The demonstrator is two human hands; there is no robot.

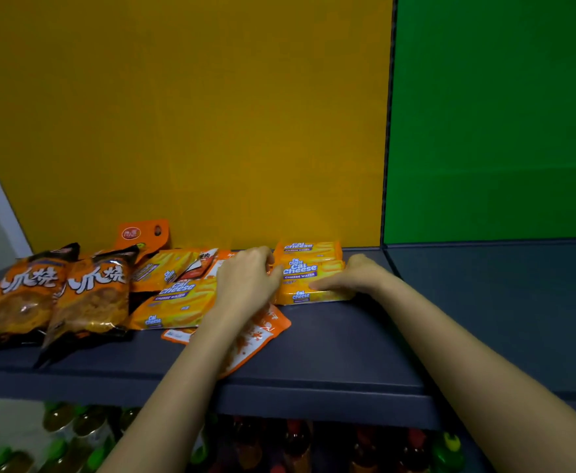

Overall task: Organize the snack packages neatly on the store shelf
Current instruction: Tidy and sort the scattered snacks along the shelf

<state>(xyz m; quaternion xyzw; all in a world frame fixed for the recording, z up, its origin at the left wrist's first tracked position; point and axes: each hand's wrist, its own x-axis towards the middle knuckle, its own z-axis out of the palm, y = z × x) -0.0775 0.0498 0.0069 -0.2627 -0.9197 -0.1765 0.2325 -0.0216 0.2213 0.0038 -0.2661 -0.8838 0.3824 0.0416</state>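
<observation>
A stack of yellow-orange Cal Cheese wafer packs point(308, 270) sits at the back of the dark grey store shelf point(341, 353), against the yellow back panel point(194, 114). The left hand point(245, 279) has its grip closed round the stack's left end, fingers curled. The right hand point(353, 274) keeps an open grip, straight fingers point(319, 285) pressing along the stack's right front edge. Under the left forearm lies a flat orange-and-white pouch point(266, 331). Left of it, another Cal Cheese wafer pack point(177, 302) lies flat, and 2 crinkly orange-and-black snack bags point(58, 295) lean side by side. Blurred bottles point(296, 445) stand below the shelf.
</observation>
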